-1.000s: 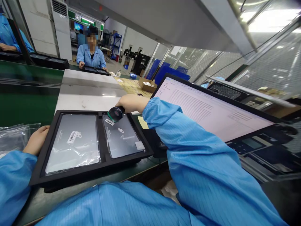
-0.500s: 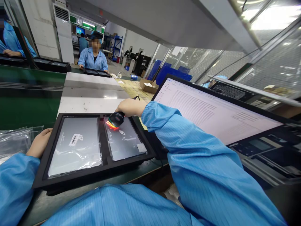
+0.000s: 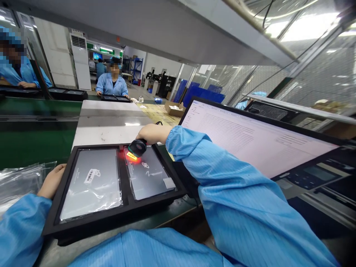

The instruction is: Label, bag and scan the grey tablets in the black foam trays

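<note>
My right hand (image 3: 151,133) is closed round a black barcode scanner (image 3: 137,148), pointed down over the right compartment of a black tray (image 3: 126,193). Its red light falls on the upper left of a grey tablet (image 3: 151,181) in clear film, with a small white tab at its lower right corner. In the left compartment lies another film-wrapped tablet (image 3: 91,198) bearing a white barcode label (image 3: 90,176). My left hand (image 3: 52,181) holds the tray's left edge, its fingertips partly hidden there.
Clear plastic bags (image 3: 22,181) lie left of my left hand. A monitor (image 3: 239,137) stands at the right, a printer-like machine (image 3: 314,176) below it. Beyond the white board (image 3: 111,124) are a small cardboard box (image 3: 174,108) and a co-worker (image 3: 112,83); another person (image 3: 25,74) sits far left.
The whole view has shifted, so the tray and hands appear slightly lower. The scanner stays over the right tablet, its red glow now a little wider. My left hand remains at the tray's edge.
</note>
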`<state>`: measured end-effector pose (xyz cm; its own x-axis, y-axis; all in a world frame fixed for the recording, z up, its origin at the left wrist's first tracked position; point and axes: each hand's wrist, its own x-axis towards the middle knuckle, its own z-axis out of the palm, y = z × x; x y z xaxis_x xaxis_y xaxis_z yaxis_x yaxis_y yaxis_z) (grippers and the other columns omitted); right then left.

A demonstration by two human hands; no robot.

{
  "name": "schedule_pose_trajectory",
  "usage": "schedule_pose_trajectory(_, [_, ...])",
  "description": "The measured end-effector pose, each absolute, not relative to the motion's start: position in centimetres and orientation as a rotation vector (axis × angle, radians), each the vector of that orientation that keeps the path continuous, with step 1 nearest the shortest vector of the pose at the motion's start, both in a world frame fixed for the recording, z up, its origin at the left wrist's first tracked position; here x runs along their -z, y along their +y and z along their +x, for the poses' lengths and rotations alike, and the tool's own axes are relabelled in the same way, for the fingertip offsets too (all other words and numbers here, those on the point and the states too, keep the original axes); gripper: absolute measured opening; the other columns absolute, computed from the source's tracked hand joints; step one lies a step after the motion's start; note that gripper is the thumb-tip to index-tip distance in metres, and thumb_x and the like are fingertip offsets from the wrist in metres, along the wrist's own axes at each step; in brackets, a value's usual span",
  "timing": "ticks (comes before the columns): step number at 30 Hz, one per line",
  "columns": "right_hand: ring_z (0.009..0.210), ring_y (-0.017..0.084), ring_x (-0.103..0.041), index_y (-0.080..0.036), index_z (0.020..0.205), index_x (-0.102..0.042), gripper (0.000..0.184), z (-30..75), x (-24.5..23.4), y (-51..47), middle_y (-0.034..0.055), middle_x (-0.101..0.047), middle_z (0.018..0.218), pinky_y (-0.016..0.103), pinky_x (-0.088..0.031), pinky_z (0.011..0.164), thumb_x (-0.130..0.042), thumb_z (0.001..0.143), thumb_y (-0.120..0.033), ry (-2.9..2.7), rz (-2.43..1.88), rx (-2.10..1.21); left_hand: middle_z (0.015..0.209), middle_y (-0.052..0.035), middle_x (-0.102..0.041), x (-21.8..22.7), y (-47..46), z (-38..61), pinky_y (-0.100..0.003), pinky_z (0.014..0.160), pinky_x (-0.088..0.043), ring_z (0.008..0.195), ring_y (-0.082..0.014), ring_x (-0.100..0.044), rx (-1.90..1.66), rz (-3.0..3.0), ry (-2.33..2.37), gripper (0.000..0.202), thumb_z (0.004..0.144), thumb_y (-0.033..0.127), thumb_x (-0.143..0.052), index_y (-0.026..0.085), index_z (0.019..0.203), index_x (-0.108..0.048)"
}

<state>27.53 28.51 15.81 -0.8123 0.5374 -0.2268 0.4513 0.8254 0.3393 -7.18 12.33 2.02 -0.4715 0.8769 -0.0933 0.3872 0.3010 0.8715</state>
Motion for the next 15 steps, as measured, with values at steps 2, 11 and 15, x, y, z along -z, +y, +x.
schedule_pose_trajectory(2, [0.092, 0.024, -0.071, -0.024, 0.118, -0.079, 0.04, 27.3, -16.2, 28.7, 0.009, -0.08, 0.103, 0.03, -0.042, 0.077, -0.066, 0.083, -0.011, 2.675, 0.72, -0.386, 0.072, 0.0003, -0.063, -2.3, 12.2, -7.1, -0.029, 0.076, -0.043, 0.085, -0.0248, -0.058, -1.146, 0.996, 1.918, 0.055, 0.042, 0.064, -0.065, 0.024, 0.073, -0.046])
schedule_pose_trajectory(11, [0.097, 0.026, -0.071, -0.023, 0.113, -0.079, 0.035, 25.9, -16.4, 29.4, 0.0101, -0.079, 0.104, 0.032, -0.045, 0.08, -0.067, 0.082, -0.011, 2.655, 0.744, -0.374, 0.067, 0.0045, -0.06, -2.7, 11.7, -6.7, -0.026, 0.077, -0.041, 0.083, -0.0223, -0.055, -1.205, 0.94, 1.817, 0.054, 0.04, 0.056, -0.074, 0.023, 0.072, -0.047])
schedule_pose_trajectory(15, [0.094, 0.026, -0.072, -0.017, 0.117, -0.075, 0.038, 28.5, -17.8, 30.6, 0.0122, -0.077, 0.105, 0.031, -0.049, 0.081, -0.078, 0.08, -0.02, 2.735, 1.267, -0.223, 0.066, 0.0047, -0.062, -2.7, 11.7, -6.7, -0.026, 0.076, -0.043, 0.083, -0.0219, -0.057, -1.171, 0.975, 1.85, 0.055, 0.044, 0.063, -0.073, 0.023, 0.073, -0.048])
